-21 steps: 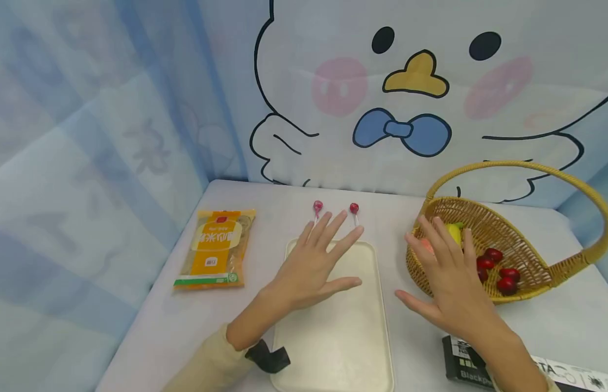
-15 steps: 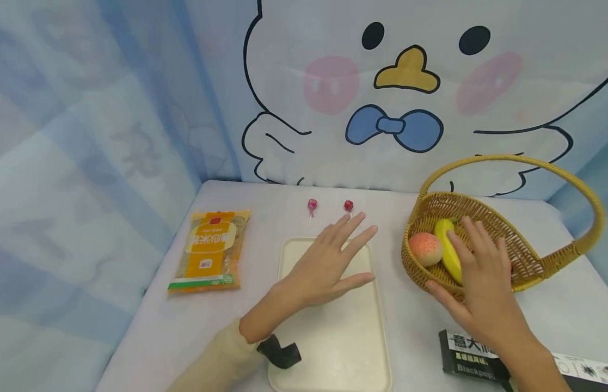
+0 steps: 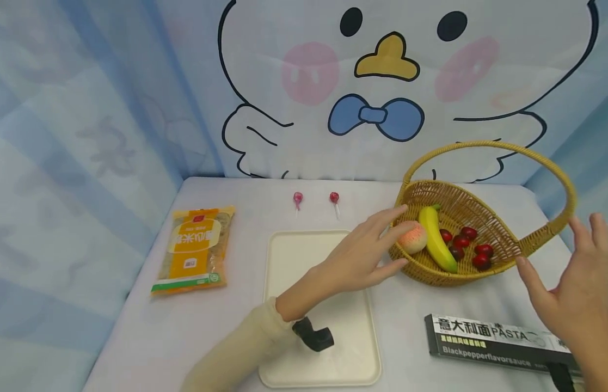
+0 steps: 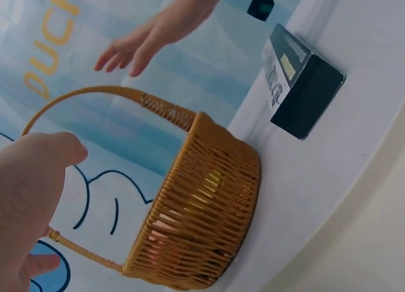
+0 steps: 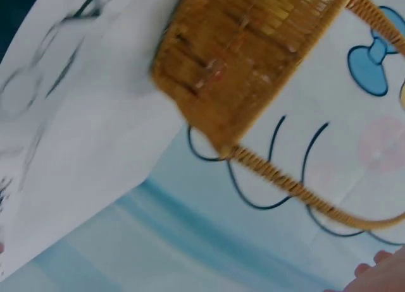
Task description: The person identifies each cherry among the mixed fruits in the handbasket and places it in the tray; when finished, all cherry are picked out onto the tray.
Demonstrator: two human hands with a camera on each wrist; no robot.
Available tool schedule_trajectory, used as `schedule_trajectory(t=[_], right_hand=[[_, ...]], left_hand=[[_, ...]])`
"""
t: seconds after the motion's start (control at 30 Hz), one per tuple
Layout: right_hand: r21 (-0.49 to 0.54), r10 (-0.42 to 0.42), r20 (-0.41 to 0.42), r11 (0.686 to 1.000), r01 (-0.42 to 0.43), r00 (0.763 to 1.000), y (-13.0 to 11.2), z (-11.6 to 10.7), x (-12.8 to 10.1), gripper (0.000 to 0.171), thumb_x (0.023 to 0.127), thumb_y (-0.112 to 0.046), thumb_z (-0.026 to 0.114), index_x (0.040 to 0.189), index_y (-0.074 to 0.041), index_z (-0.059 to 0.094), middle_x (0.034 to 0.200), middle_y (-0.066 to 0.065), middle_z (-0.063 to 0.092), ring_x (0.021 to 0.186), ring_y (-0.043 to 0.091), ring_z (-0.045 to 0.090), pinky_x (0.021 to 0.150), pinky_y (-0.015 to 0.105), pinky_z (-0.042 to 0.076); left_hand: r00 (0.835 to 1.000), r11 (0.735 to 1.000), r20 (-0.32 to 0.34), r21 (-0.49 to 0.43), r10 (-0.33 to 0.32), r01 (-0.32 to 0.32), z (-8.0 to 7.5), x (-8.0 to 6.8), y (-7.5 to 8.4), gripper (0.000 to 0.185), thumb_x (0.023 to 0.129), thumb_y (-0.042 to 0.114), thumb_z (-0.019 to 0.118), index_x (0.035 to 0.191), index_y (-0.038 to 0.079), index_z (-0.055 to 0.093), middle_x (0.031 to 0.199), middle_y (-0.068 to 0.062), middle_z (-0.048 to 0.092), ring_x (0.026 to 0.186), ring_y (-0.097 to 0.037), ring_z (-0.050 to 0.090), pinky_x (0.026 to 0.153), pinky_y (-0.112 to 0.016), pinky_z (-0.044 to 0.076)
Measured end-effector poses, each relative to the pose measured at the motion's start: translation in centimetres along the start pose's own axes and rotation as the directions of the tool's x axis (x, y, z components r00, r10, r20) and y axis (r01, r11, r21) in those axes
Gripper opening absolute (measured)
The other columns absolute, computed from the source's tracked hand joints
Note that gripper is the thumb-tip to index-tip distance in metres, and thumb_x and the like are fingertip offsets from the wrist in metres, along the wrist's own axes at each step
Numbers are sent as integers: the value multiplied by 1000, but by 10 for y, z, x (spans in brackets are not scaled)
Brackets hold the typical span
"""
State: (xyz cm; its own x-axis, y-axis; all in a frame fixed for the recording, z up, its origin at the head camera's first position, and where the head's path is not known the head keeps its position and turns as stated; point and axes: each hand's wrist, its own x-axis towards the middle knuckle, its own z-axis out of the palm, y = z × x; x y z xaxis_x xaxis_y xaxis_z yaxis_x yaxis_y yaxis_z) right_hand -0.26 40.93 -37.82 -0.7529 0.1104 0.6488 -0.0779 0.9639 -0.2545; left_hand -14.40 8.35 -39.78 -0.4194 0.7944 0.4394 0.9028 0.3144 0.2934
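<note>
A yellow wicker basket (image 3: 443, 277) with a tall arched handle stands at the right of the table. Inside lie a peach (image 3: 414, 239), a banana (image 3: 435, 239) and several dark red cherries (image 3: 481, 257). My left hand (image 3: 360, 253) reaches across to the basket's left end, its fingers extended and overlapping the rim and peach in the head view. At the other end, my right hand (image 3: 575, 283) hovers with fingers spread, close to the foot of the handle. Nothing is held in either hand. The left wrist view shows the basket's woven side between both hands.
Beneath my left forearm lies a cream tray (image 3: 308, 362). Behind it are two lollipops, one pink (image 3: 298, 199) and one red (image 3: 335, 198). An orange bag of grain (image 3: 193, 250) lies at left. A black-and-white pasta box (image 3: 495, 343) sits in front of the basket.
Both hands have moved right: the left from over the tray to the basket's left end, the right from over the fruit to beyond its right end. The head view has shifted to the right.
</note>
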Motion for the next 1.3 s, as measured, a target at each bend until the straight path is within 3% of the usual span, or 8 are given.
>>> schedule_trajectory(t=[0.17,0.4,0.53,0.6,0.7,0.77,1.0,1.3], right_hand=[[8,94,11,996,-94,996,30,-7,-1,103,100,-81,34,167,-3,20,176,29,13,166,48,10,134,66,4],[65,143,171,986,-156,975,54,0,11,69,111,-27,48,167,2,20,174,32,16,164,52,12,131,71,5],[103,114,178,986,-133,977,64,6,16,57,110,-13,51,162,4,34,171,33,25,160,55,19,129,75,9],[114,116,170,984,-136,979,67,8,17,53,109,-9,53,159,3,41,170,31,29,160,55,21,128,76,11],[110,139,170,981,-159,976,69,7,18,49,108,-6,54,156,2,45,170,29,31,159,54,23,128,76,12],[105,149,172,980,-168,974,69,5,19,48,108,-6,56,155,2,47,169,29,32,159,53,24,128,76,13],[86,186,206,975,-207,961,67,1,18,49,109,-8,56,156,0,47,171,26,30,160,52,22,127,77,14],[130,171,232,970,-204,958,66,-1,17,49,109,-9,56,156,-1,46,171,27,30,160,53,22,125,79,13]], left_hand=[[999,999,20,-46,26,-25,11,21,9,58,107,35,62,159,17,47,177,-9,27,161,-25,34,133,-34,28],[995,995,90,90,40,-48,21,59,15,52,108,36,56,158,21,51,177,-5,27,160,-20,34,132,-28,29],[991,999,128,20,31,-34,31,77,21,51,108,37,57,157,23,52,178,-4,26,161,-22,35,122,-26,42],[989,999,144,-34,30,-26,37,85,24,50,109,38,57,157,23,52,178,-5,26,161,-23,35,121,-25,43],[985,994,169,-108,20,-2,45,95,29,50,109,37,57,157,22,52,177,-6,27,161,-22,35,121,-24,43],[981,990,194,-139,11,16,50,101,32,50,110,37,56,157,22,51,177,-6,28,162,-21,34,128,-27,35],[966,986,259,-162,0,43,64,120,38,50,108,32,59,157,21,52,169,-6,39,152,-18,43,120,-21,39],[911,996,412,-67,-24,56,81,144,41,52,108,31,61,158,22,51,165,0,44,144,-11,50,116,-17,41]])
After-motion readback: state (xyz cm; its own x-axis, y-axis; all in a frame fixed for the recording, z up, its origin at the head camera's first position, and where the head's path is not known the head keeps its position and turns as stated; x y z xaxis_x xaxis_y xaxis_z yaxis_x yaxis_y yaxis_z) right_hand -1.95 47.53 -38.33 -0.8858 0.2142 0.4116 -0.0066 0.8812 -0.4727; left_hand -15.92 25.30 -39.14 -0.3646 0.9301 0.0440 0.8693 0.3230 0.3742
